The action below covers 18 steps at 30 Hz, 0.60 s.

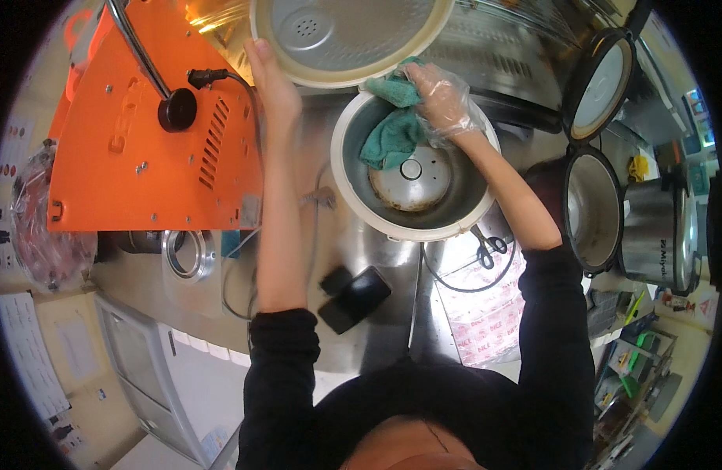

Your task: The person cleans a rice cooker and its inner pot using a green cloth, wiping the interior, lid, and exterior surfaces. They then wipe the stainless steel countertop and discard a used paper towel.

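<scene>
A large rice cooker body [344,176] stands open before me, its inner pot out and the heating plate [411,176] showing stains and dark specks. Its raised lid [361,59] tilts back at the top of the view. My left hand [272,79] is bare and rests against the lid's left rim, fingers extended. In a clear plastic glove, my right hand [440,100] grips a green cloth [393,138] at the cooker's back rim. Part of the cloth hangs inside, down to the heating plate.
An orange metal machine [155,147] fills the left. Black phone [356,298], scissors [487,247] and cables lie on the steel counter [384,252]. Right of the cooker stand another open cooker [593,205] and a steel cooker [654,229]. A steel ring [187,255] sits below the machine.
</scene>
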Motion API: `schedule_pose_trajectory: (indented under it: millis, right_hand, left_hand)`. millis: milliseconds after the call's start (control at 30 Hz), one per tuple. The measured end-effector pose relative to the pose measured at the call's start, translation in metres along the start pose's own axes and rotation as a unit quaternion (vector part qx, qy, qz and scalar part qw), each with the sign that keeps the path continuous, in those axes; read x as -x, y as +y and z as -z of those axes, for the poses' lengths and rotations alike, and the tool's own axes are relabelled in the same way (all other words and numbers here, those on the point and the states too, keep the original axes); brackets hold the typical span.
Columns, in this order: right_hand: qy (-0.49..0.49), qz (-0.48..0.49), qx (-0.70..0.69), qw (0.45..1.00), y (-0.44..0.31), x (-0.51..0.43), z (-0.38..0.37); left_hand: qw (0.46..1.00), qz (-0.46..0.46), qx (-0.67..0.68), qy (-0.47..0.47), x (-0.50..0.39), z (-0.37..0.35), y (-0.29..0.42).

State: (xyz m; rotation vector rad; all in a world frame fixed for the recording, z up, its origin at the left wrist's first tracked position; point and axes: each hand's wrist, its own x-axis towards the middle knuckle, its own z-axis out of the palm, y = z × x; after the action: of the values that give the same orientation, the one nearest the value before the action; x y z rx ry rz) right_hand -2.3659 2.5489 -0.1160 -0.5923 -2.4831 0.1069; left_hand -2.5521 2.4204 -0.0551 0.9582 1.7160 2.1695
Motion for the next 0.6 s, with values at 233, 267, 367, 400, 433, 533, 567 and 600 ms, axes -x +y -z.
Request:
schedule_pose_trajectory:
  millis: [233,267,367,400,433,533,567,600]
  right_hand:
    - [0.106,0.047,0.044,0.992,-0.005,0.001,-0.018]
    - [0.073,0.055,0.024,0.996,-0.010,0.000,-0.020]
    - [0.098,0.106,-0.015,0.989,-0.015,-0.001,-0.018]
    - [0.110,0.120,-0.012,0.987,-0.016,-0.001,-0.015]
    - [0.120,0.157,-0.012,0.980,-0.017,-0.001,-0.013]
    - [0.047,0.100,-0.057,0.992,-0.019,0.000,-0.010]
    - [0.015,0.078,-0.057,0.995,-0.021,0.000,-0.010]
    - [0.011,0.074,-0.061,0.995,-0.022,0.001,-0.011]
  left_hand:
    - [0.999,-0.014,0.020,0.043,-0.002,-0.012,0.003]
    - [0.997,-0.001,0.016,0.070,-0.001,-0.010,0.004]
    - [0.997,-0.028,-0.018,0.066,0.006,-0.006,0.007]
    - [1.000,-0.015,0.019,0.006,0.008,-0.002,0.009]
    - [1.000,-0.007,0.007,0.003,0.009,-0.003,0.010]
    - [1.000,0.000,-0.012,0.023,0.009,0.000,0.009]
    - [0.999,-0.004,-0.014,0.029,0.008,0.001,0.008]
    - [0.999,-0.008,-0.017,0.035,0.007,0.002,0.006]
